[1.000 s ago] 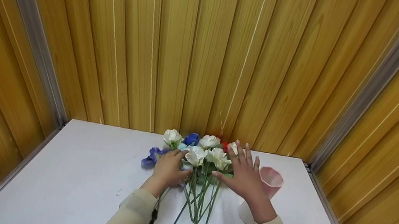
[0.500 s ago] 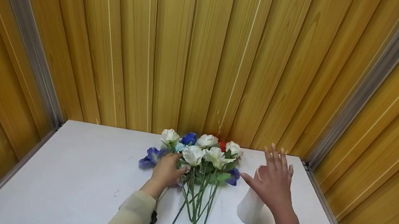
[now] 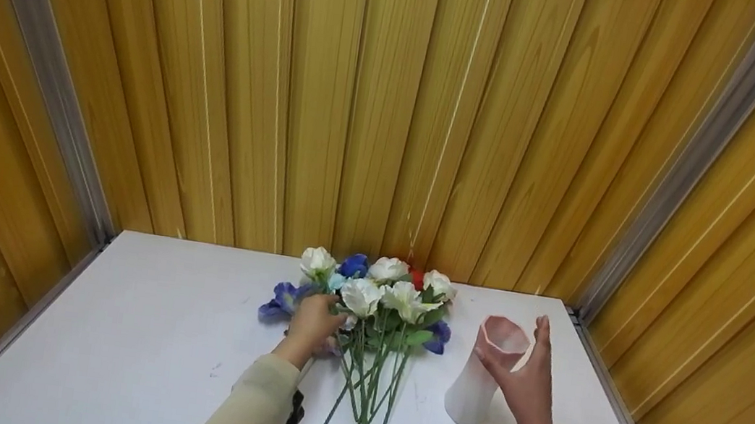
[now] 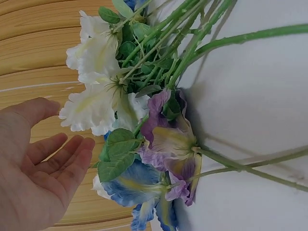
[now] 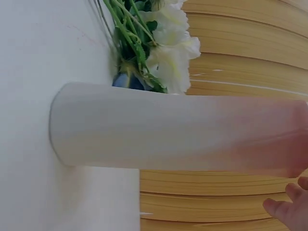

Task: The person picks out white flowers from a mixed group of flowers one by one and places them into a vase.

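Note:
A pile of artificial flowers (image 3: pixel 406 302) lies on the white table, with white, blue, purple and red heads at the back and green stems (image 3: pixel 367 404) fanned toward the front. My left hand (image 3: pixel 313 324) hovers at the pile's left side. In the left wrist view its fingers (image 4: pixel 72 163) are loosely bent near a white flower (image 4: pixel 91 107) and hold nothing. Right of the pile stands an upright vase (image 3: pixel 468 399), white below and pink at the rim. My right hand (image 3: pixel 531 382) is beside its upper part, thumb and fingers spread apart; whether the thumb touches it, I cannot tell.
A wood-patterned wall (image 3: pixel 391 111) rises behind the table (image 3: pixel 149 342), with more panels at both sides. Grey metal posts (image 3: pixel 47 59) stand in the corners. A purple flower (image 4: pixel 168 139) and a blue one (image 4: pixel 134 187) lie at the pile's left end.
My right hand has moved right, from over the flowers to beside the vase, and has turned edge-on. My left hand has stayed by the flowers, its fingers now bent a little more.

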`<state>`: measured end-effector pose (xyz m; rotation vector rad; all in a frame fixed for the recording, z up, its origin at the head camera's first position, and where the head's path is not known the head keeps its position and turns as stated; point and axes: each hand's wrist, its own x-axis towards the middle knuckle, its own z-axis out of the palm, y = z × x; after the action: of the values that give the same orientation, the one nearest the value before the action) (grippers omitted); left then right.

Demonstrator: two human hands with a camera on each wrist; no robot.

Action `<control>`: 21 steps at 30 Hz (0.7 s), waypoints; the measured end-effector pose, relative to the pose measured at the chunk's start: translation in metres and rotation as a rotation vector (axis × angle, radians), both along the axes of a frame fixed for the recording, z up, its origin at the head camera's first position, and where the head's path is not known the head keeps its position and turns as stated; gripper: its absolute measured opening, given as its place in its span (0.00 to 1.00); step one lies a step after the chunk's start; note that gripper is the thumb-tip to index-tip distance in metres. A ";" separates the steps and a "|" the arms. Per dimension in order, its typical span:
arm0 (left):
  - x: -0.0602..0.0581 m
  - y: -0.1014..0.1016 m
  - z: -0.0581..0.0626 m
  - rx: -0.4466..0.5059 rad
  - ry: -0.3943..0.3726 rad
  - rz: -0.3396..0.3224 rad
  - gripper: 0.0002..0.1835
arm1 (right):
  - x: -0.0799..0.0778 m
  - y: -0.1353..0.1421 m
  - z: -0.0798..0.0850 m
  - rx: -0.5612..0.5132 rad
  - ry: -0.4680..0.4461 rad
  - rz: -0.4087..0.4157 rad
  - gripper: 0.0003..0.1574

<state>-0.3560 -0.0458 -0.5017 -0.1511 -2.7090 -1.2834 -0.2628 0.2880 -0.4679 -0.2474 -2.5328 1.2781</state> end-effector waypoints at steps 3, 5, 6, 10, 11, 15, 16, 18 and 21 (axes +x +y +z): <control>-0.004 -0.001 -0.003 0.064 -0.030 0.015 0.22 | -0.005 0.001 -0.013 -0.049 0.013 -0.024 0.78; -0.006 -0.002 -0.005 0.106 -0.042 0.027 0.22 | -0.008 0.002 -0.020 -0.075 0.021 -0.033 0.78; -0.007 -0.003 -0.005 0.127 -0.047 0.035 0.22 | -0.009 0.002 -0.023 -0.089 0.023 -0.036 0.78; -0.009 -0.005 -0.012 0.170 -0.076 0.065 0.22 | -0.013 0.001 -0.031 -0.135 0.014 -0.032 0.78; -0.010 -0.005 -0.013 0.176 -0.086 0.069 0.22 | -0.015 0.000 -0.032 -0.147 0.001 -0.031 0.78; -0.011 -0.005 -0.013 0.205 -0.129 0.073 0.21 | -0.020 -0.001 -0.036 -0.193 -0.042 -0.034 0.75; -0.011 -0.004 -0.013 0.220 -0.140 0.073 0.21 | -0.021 -0.002 -0.037 -0.206 -0.045 -0.036 0.74; -0.011 -0.004 -0.013 0.254 -0.155 0.075 0.21 | -0.022 -0.003 -0.038 -0.231 -0.042 -0.040 0.71; -0.011 -0.003 -0.012 0.306 -0.176 0.096 0.21 | -0.023 -0.005 -0.040 -0.263 -0.033 -0.046 0.67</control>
<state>-0.3673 -0.0490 -0.5139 0.1296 -2.5746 -1.7317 -0.2860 0.2831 -0.5079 -0.3831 -2.3658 1.5994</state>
